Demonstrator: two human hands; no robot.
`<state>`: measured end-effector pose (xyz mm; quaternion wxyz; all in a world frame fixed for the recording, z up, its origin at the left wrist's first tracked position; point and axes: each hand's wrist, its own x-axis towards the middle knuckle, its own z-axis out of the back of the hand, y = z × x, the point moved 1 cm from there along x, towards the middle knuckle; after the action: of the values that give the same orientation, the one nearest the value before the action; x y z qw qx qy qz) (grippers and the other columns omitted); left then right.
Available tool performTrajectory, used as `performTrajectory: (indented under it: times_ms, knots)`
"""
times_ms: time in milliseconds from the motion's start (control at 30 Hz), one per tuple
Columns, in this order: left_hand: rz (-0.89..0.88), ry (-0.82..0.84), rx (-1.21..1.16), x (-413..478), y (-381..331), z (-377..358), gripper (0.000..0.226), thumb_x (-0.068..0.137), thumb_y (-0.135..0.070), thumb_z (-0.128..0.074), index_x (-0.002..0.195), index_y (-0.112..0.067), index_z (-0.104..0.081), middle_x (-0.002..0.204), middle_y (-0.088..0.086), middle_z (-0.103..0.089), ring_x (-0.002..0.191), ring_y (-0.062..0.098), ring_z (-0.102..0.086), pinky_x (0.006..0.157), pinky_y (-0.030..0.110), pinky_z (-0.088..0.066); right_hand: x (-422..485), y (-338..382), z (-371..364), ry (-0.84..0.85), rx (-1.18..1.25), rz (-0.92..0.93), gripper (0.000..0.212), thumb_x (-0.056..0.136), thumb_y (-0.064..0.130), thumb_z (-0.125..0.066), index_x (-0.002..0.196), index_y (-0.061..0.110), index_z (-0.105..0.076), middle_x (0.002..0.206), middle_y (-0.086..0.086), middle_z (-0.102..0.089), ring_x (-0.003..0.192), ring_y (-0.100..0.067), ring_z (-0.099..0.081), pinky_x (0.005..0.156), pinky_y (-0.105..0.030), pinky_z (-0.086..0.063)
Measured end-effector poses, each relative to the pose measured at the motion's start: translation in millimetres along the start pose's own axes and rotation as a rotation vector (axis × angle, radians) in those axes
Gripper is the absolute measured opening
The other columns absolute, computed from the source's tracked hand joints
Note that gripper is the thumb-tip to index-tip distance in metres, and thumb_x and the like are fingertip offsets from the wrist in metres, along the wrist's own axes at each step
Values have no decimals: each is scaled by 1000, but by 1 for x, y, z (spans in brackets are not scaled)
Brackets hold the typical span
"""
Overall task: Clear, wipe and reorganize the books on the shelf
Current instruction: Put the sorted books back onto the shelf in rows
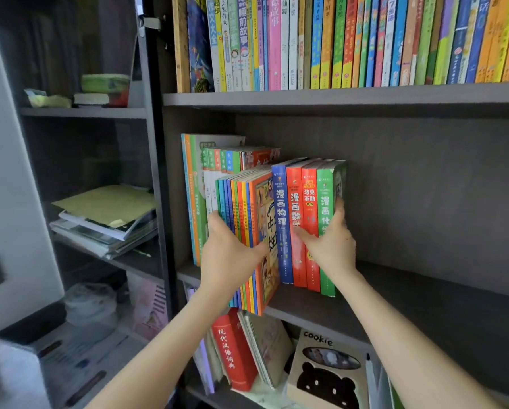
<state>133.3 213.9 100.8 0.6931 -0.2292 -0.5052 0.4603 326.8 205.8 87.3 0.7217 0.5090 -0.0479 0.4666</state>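
On the middle shelf (395, 293) my left hand (229, 255) grips a bundle of thin colourful books (254, 219), fingers on its left side and thumb on the orange front cover. The bundle overhangs the shelf's front edge. My right hand (330, 240) holds a set of thicker books (306, 202) with blue, red and green spines. The thumb lies across the spines and the fingers reach round the green book's right side. Taller books (200, 172) stand behind at the shelf's left end.
The upper shelf (336, 98) carries a full row of upright books (365, 39). Below stand a red dictionary (232, 349), a spiral notebook (265, 343) and a "cookie" box (327, 373). A cabinet on the left holds stacked papers (105, 219). The middle shelf's right half is bare.
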Motion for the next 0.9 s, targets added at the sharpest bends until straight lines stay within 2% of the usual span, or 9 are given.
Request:
performTrajectory:
  times_ms: [67,167,267,400,533,633,733,800,900]
  knots:
    - [28,-36,-48,-1,-1,-8,67,73,-35,-78,102,-28,-17,93,-5,-57,68,9,-57,49,17,-40,-6,-7,3,81,-27,-5,107,75,52,-73,150,27,0,136,-6,-52,117,-31,-57,94,-48,-48]
    - [68,-89,-103,-8,-2,-11,59,74,-33,-77,101,-21,-26,75,-4,-55,54,6,-52,40,13,-32,-21,-20,4,175,-81,-30,109,81,39,-73,152,24,8,134,-8,-55,112,-29,-60,91,-44,-49]
    - [78,-135,-115,-18,-2,3,57,73,-31,-79,99,-19,-30,77,-7,-56,60,6,-54,47,21,-42,-27,-25,3,177,-70,-42,106,84,33,-71,152,25,10,134,-10,-54,112,-29,-61,93,-45,-49]
    - [79,-166,-151,-24,-13,44,59,70,-29,-82,108,-23,-37,86,-17,-57,72,0,-57,55,18,-40,-22,-23,1,185,-28,-46,104,85,30,-69,151,26,10,134,-11,-52,114,-30,-58,96,-49,-48]
    - [157,-122,-191,-24,-34,82,62,64,-27,-84,109,-26,-42,92,-6,-65,78,19,-68,71,40,-57,-22,-25,0,195,-50,-41,105,85,33,-70,150,29,12,128,-13,-56,108,-30,-62,92,-48,-51]
    - [307,-80,-401,-33,-44,108,61,62,-11,-84,111,-19,-49,95,7,-70,74,29,-72,68,50,-59,-21,-27,-3,219,-104,-36,105,86,35,-68,149,30,16,122,-13,-60,101,-29,-64,88,-44,-52]
    - [416,32,-525,-44,-54,132,73,55,-8,-83,121,-12,-50,92,15,-73,72,34,-72,62,49,-58,-17,-17,0,297,-241,15,106,89,33,-64,149,23,23,116,-13,-63,94,-26,-65,76,-31,-50]
    - [416,133,-555,-51,-65,142,86,43,-15,-83,123,-11,-51,91,18,-73,75,38,-72,63,52,-57,-11,-10,8,461,-225,29,107,88,29,-65,149,23,23,131,-12,-56,108,-28,-60,83,-32,-45]
    - [357,166,-547,-63,-85,140,80,43,-15,-80,117,-14,-51,83,15,-74,71,34,-72,56,45,-57,-6,-18,36,676,126,-99,109,82,15,-70,151,36,12,159,-8,-13,143,-26,-23,110,-38,-28]
